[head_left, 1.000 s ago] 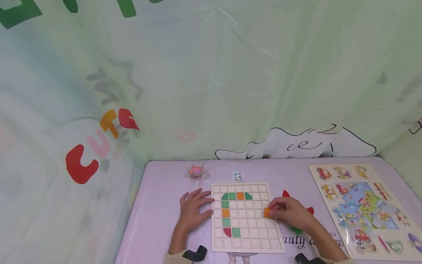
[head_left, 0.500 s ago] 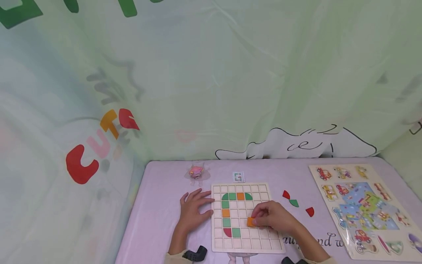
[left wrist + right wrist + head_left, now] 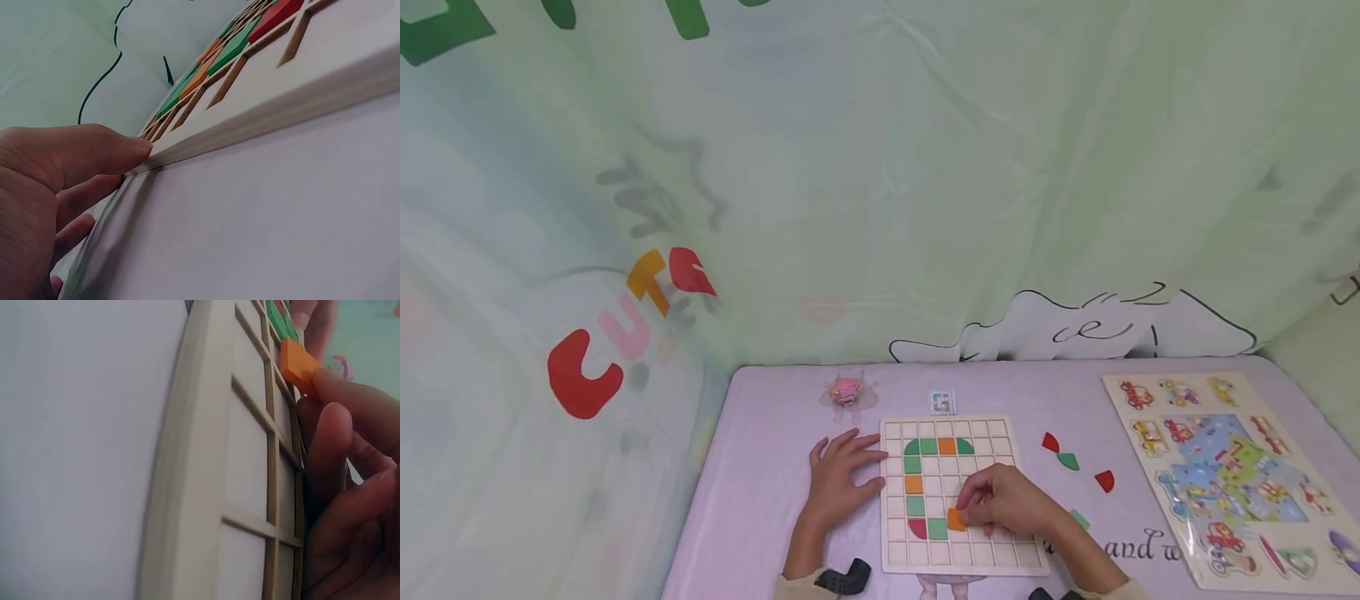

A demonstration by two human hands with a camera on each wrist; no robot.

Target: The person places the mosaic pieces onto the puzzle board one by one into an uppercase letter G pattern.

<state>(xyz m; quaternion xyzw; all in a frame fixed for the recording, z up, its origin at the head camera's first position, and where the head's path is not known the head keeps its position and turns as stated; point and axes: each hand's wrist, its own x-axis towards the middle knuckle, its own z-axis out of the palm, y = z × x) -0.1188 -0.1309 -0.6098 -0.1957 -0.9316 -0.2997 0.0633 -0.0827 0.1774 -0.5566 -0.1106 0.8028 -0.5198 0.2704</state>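
Since a moment ago the right hand [image 3: 1006, 502] has carried the orange tile [image 3: 956, 519] leftward across the grid board [image 3: 1004, 432], fingers still pinched on it just right of the seated green square [image 3: 937, 527], while the left hand [image 3: 841, 481], fingers spread flat on the tabletop, touches the board's edge.

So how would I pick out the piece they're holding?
Find the pale wooden grid board at the middle of the lilac table. Over its lower rows the right hand pinches a small orange square tile, raised and tilted, unlike the flat tiles.
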